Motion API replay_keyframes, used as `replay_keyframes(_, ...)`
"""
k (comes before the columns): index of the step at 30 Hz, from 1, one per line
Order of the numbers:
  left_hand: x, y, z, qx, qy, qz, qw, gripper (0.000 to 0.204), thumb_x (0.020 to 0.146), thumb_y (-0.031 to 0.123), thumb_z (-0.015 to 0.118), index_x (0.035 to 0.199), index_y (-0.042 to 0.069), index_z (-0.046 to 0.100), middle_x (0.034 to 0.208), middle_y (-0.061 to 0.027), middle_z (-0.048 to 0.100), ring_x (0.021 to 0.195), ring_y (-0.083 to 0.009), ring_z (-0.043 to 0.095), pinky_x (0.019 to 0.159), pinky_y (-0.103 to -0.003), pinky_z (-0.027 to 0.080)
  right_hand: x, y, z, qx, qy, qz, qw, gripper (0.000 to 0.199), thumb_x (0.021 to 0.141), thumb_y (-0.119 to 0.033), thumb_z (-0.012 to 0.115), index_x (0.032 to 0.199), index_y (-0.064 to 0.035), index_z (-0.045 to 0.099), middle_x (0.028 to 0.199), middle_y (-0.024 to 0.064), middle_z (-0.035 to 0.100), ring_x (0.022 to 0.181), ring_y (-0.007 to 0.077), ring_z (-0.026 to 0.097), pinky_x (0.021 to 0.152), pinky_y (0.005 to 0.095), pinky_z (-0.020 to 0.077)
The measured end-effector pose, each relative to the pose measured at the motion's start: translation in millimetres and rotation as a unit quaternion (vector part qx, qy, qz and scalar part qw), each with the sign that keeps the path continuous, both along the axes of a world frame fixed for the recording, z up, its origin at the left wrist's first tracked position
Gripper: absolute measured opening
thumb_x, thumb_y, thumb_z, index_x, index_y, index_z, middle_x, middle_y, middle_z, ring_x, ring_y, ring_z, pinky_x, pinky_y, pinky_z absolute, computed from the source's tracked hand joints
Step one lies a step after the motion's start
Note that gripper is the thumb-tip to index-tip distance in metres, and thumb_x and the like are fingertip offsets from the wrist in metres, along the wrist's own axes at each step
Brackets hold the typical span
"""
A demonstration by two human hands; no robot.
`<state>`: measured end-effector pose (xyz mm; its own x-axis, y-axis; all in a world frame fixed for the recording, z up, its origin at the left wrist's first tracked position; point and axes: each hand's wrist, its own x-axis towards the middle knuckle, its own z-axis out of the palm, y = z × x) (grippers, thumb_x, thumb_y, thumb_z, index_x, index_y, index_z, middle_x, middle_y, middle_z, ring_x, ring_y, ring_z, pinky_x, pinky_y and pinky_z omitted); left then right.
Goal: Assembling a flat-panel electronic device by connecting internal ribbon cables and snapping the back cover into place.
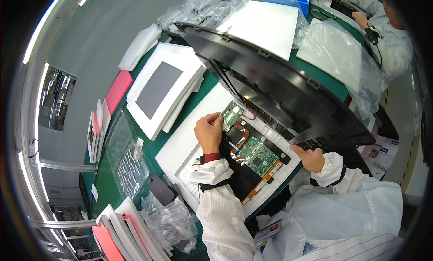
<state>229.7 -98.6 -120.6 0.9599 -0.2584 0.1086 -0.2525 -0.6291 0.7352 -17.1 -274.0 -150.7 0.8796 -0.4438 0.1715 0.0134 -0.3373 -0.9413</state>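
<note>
hands in white striped sleeves work over an opened flat screen unit lying on a white foam tray [189,171] on the green bench [103,184]. head view: the left hand [208,132] is bent at the wrist, its fingertips [215,118] pinched on the edge of a small green circuit board [233,114] near the top of the unit's black back. just below that board sits a copper-coloured flex patch [238,131], and lower still a larger green circuit board [257,155] with orange ribbon tabs at its lower end. the right hand [309,157] grips the lower edge of the black rear cover [279,87], which is tilted up like a lid over the unit, hinged away from the person; a thin red wire [249,115] runs from the small board toward the cover.

left of the tray a white foam frame with a grey panel [158,89] rests on the bench, with a pink sheet [118,90] beside it. clear plastic bags [169,220] lie near the bottom left, beside a stack of white and red trays [122,231]. at top right another person's gloved hand [363,20] rests on a separate workpiece, well apart.
</note>
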Motion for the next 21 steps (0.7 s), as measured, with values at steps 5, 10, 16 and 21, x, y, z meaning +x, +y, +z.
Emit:
replay_keyframes(5, 1, 2, -6, 0.003, -0.055, 0.009, 0.998, 0.020, 0.075, 0.016, 0.069, 0.090, 0.003, 0.072, 0.076, -0.0103, 0.070, 0.067, -0.0156, 0.066, 0.066, -0.026, 0.051, 2, 4, -7, 0.064, -0.047, -0.024, 0.997, 0.019, 0.090, -0.021, 0.061, 0.096, -0.0044, 0.068, 0.048, 0.0017, 0.046, 0.039, 0.0098, 0.035, 0.037, 0.0289, 0.0276)
replay_keyframes(10, 0, -1, -9, 0.003, -0.068, 0.029, 0.997, 0.018, 0.074, 0.016, 0.068, 0.087, 0.004, 0.072, 0.076, -0.0108, 0.070, 0.069, -0.0171, 0.067, 0.067, -0.026, 0.051, -2, -5, -15, -0.051, -0.035, 0.024, 0.998, 0.023, 0.092, -0.014, 0.056, 0.113, -0.0078, 0.064, 0.050, 0.0020, 0.043, 0.039, 0.0131, 0.032, 0.038, 0.0278, 0.0291)
replay_keyframes(16, -3, -4, -3, 0.005, -0.032, 0.043, 0.999, 0.013, 0.074, 0.016, 0.068, 0.083, 0.008, 0.073, 0.081, -0.0119, 0.068, 0.074, -0.0237, 0.067, 0.070, -0.032, 0.050, 6, -5, -14, -0.171, -0.165, 0.022, 0.971, 0.035, 0.092, -0.011, 0.053, 0.127, -0.0163, 0.055, 0.057, 0.0011, 0.039, 0.041, 0.0116, 0.031, 0.037, 0.0272, 0.0291)
replay_keyframes(21, -4, -5, -3, 0.013, -0.045, 0.055, 0.997, 0.012, 0.073, 0.016, 0.068, 0.081, 0.008, 0.073, 0.079, -0.0118, 0.068, 0.073, -0.0236, 0.067, 0.069, -0.033, 0.050, 0, -3, -17, -0.098, -0.107, 0.023, 0.989, 0.028, 0.092, -0.015, 0.056, 0.120, -0.0129, 0.061, 0.056, -0.0002, 0.041, 0.041, 0.0102, 0.031, 0.038, 0.0254, 0.0290)
